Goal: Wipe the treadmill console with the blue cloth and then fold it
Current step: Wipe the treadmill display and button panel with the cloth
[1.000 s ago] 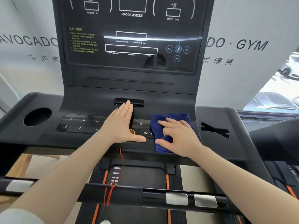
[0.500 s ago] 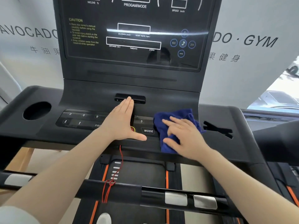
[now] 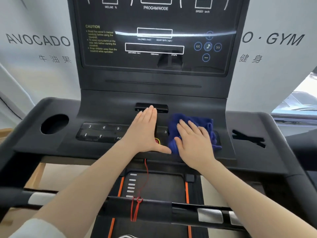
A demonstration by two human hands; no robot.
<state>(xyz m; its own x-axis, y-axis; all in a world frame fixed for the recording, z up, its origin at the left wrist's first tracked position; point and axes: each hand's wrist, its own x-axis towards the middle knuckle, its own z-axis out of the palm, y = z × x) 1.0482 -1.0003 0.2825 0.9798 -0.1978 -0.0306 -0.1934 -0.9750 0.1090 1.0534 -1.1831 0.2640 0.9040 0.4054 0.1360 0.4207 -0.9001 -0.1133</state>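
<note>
Blue cloth (image 3: 188,121) half hidden | right hand (image 3: 193,140) flat on it | left hand (image 3: 144,131) flat, covering console (image 3: 248,160) buttons

Gym: treadmill console (image 3: 154,93), "GYM" wall lettering (image 3: 284,39)

Crumpled blue cloth (image 3: 204,123) on dark treadmill console (image 3: 106,146), right of centre

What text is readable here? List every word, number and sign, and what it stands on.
"AVOCADO", "GYM", Chinese characters: wall banner.
"INCLINE %", "PROGAM/MODE", "SPEED km/h", "CAUTION": console screen.
"3", "6", "9", arrows: keypad.
"3": left of the blue cloth.
Caution small print, labels under the boxes: too blurred.
</note>
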